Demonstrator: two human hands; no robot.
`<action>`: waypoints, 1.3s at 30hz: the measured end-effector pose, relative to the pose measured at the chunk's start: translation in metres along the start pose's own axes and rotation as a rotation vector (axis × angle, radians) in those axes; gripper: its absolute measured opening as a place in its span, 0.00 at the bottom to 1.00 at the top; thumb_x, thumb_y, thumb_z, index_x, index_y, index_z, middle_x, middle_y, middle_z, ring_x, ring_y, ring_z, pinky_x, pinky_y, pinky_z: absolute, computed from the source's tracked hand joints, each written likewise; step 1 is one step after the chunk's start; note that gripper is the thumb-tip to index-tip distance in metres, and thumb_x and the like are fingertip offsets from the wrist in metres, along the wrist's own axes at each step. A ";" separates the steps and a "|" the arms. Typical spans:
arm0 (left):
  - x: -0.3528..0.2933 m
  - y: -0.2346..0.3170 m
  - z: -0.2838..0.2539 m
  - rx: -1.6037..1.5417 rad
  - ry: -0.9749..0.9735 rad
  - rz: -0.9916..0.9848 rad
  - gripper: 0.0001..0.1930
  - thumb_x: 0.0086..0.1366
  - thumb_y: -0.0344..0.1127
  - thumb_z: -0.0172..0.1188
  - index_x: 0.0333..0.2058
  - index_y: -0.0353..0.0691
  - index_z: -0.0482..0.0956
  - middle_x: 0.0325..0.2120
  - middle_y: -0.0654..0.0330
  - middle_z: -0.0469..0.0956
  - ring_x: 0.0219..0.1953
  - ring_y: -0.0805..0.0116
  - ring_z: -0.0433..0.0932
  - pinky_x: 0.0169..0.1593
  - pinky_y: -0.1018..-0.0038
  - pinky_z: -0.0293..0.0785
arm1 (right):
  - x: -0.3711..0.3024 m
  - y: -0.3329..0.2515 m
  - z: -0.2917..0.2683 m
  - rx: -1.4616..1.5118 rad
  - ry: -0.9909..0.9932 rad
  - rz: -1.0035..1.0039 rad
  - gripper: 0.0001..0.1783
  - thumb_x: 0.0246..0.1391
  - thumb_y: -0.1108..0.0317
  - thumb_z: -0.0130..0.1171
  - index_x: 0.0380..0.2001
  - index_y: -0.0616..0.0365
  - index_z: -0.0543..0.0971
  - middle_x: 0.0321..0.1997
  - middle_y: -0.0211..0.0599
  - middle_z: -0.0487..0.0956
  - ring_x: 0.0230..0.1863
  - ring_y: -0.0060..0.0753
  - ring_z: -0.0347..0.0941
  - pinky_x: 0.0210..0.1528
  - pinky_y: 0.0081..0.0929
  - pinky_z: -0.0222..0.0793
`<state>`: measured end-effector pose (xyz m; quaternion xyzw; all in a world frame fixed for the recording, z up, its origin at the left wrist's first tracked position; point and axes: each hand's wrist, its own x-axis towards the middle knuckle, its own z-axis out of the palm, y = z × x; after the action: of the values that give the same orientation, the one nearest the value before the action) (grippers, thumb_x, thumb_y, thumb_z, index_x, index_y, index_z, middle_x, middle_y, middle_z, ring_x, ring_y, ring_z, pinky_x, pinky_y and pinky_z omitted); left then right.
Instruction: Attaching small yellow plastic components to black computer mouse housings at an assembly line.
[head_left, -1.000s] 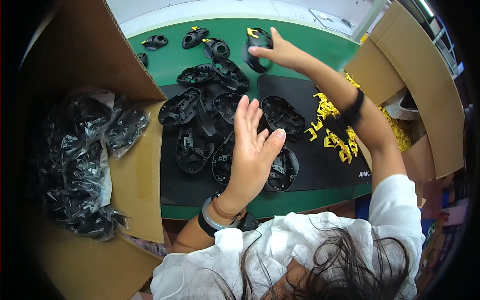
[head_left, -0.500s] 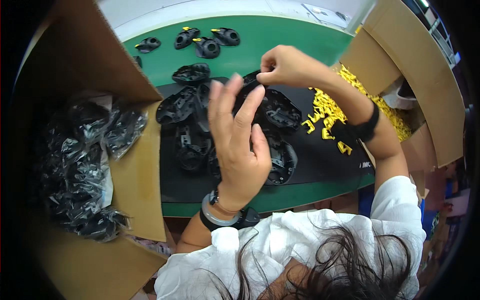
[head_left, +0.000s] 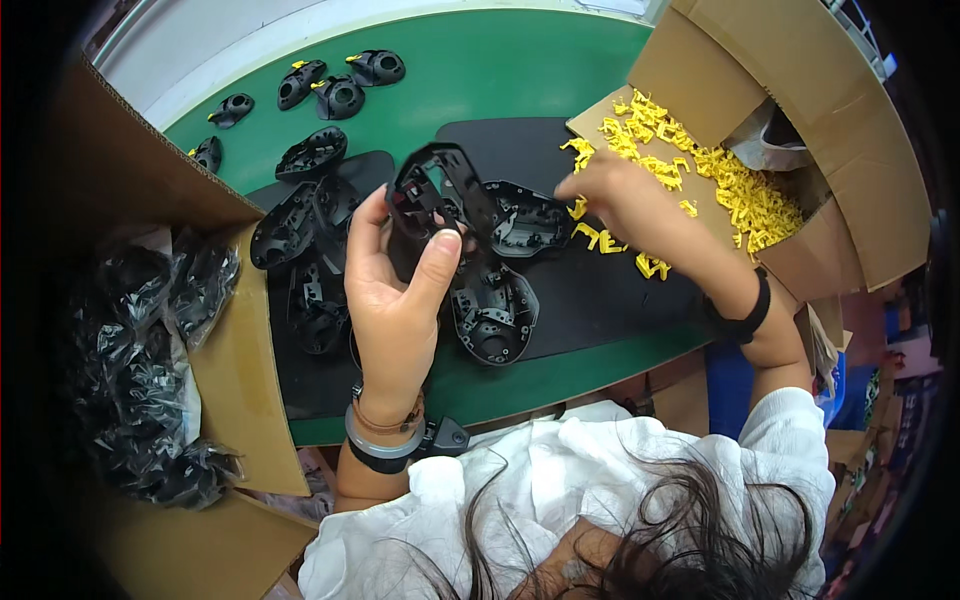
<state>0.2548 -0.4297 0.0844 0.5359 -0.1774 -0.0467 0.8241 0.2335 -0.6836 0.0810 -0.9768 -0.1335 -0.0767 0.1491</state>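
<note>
Holding a black shell in the left hand, between thumb and fingers, raised perhaps for easier access inside. Rightward of this grip, curling the right hand beside yellow clips; cannot tell if grasping one. Below the grip, hollow side up, probably for quick reach: another shell.

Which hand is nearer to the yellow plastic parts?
Right. The right hand is at the left side of the yellow plastic parts; the left hand, holding a black shell, is farther left.
</note>
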 end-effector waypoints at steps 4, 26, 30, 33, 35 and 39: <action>-0.002 0.003 0.000 -0.077 -0.061 -0.121 0.18 0.61 0.31 0.55 0.49 0.35 0.64 0.35 0.61 0.72 0.36 0.74 0.74 0.42 0.74 0.75 | -0.003 0.004 0.011 -0.071 -0.117 -0.160 0.13 0.40 0.80 0.56 0.33 0.59 0.79 0.33 0.39 0.75 0.40 0.42 0.70 0.42 0.33 0.68; -0.001 0.005 -0.004 -0.264 -0.313 -0.372 0.25 0.58 0.30 0.59 0.53 0.29 0.64 0.45 0.58 0.72 0.46 0.72 0.71 0.52 0.75 0.67 | 0.046 -0.092 -0.044 0.076 0.138 -0.588 0.26 0.33 0.86 0.54 0.41 0.57 0.77 0.38 0.39 0.73 0.40 0.39 0.71 0.37 0.28 0.69; 0.001 0.011 -0.005 -0.293 -0.304 -0.413 0.26 0.57 0.29 0.61 0.53 0.29 0.64 0.46 0.59 0.69 0.48 0.74 0.68 0.50 0.78 0.70 | 0.044 -0.087 -0.046 0.140 0.279 -0.546 0.24 0.35 0.86 0.55 0.40 0.55 0.79 0.36 0.38 0.74 0.38 0.37 0.72 0.36 0.27 0.69; 0.001 0.003 -0.007 -0.253 -0.345 -0.287 0.26 0.58 0.30 0.61 0.53 0.29 0.64 0.46 0.59 0.70 0.48 0.75 0.68 0.51 0.79 0.69 | 0.044 -0.087 -0.045 0.331 0.189 -0.529 0.22 0.37 0.86 0.56 0.39 0.56 0.79 0.34 0.37 0.74 0.36 0.37 0.72 0.35 0.27 0.69; 0.002 0.001 -0.010 -0.167 -0.365 -0.249 0.25 0.58 0.31 0.61 0.52 0.30 0.64 0.46 0.59 0.70 0.48 0.76 0.69 0.51 0.79 0.68 | 0.047 -0.088 -0.044 0.273 0.098 -0.618 0.22 0.38 0.86 0.56 0.40 0.58 0.79 0.36 0.37 0.74 0.38 0.34 0.72 0.36 0.26 0.68; 0.001 0.000 -0.007 -0.203 -0.328 -0.297 0.25 0.61 0.37 0.57 0.53 0.30 0.63 0.43 0.57 0.72 0.45 0.70 0.74 0.48 0.73 0.73 | 0.042 -0.084 -0.037 0.291 0.113 -0.537 0.23 0.41 0.84 0.57 0.45 0.57 0.78 0.39 0.38 0.73 0.41 0.33 0.70 0.42 0.27 0.67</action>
<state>0.2584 -0.4236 0.0824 0.4559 -0.2228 -0.2713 0.8179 0.2451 -0.6078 0.1468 -0.8691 -0.3880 -0.1477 0.2690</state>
